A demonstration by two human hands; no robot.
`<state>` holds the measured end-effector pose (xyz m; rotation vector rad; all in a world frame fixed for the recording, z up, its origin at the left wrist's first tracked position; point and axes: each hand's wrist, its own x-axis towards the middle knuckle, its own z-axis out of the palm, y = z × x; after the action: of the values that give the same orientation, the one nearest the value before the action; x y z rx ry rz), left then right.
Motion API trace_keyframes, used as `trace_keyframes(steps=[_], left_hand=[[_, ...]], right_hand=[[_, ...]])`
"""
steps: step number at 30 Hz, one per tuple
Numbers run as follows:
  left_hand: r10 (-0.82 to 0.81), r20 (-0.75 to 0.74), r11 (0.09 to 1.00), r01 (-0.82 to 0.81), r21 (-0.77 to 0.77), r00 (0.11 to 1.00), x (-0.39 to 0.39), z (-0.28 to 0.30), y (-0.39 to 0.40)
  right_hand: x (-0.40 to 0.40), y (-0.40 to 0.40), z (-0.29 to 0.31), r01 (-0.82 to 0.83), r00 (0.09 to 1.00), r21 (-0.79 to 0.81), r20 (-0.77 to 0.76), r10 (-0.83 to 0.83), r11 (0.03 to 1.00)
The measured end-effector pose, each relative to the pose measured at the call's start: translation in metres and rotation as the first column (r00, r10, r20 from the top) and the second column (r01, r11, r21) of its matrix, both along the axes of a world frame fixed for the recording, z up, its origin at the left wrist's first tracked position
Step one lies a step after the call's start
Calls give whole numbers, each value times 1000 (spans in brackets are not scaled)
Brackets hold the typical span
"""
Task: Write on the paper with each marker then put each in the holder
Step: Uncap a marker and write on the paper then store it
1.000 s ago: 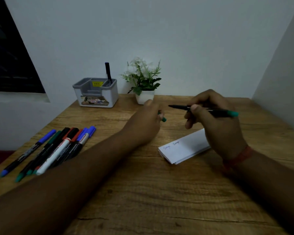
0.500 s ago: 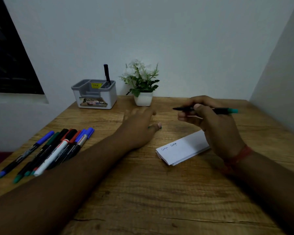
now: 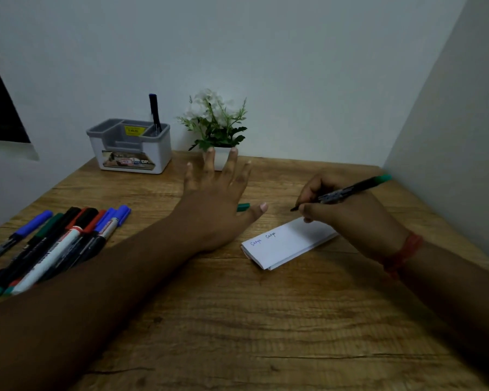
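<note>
Right hand (image 3: 350,218) gripping green marker (image 3: 347,191), above paper (image 3: 288,244)

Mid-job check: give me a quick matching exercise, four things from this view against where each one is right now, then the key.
Things:
1. green-ended black marker
2. small green marker cap
3. dark blue-topped pen
4. folded white paper

Places:
A. standing in the grey-and-white holder
B. lying on the wooden table, partly under the right hand
C. gripped in the right hand
D. on the table beside the left hand

Pairs: 1-C, 2-D, 3-A, 4-B
</note>
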<state>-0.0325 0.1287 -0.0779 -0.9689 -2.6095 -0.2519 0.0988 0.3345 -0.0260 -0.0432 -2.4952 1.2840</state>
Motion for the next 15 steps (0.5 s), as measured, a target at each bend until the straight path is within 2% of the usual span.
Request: trace_keyframes(steps=[8,15], left_hand=[[-5,10,998,6,-65,1000,2,-8,7],[7,0,996,-7,-88,1000,-2,-10,7]], right_hand=[[-1,-2,-27,-73,995,56,69,69,996],[-4,0,-31,-85,995,14,54,84,996]])
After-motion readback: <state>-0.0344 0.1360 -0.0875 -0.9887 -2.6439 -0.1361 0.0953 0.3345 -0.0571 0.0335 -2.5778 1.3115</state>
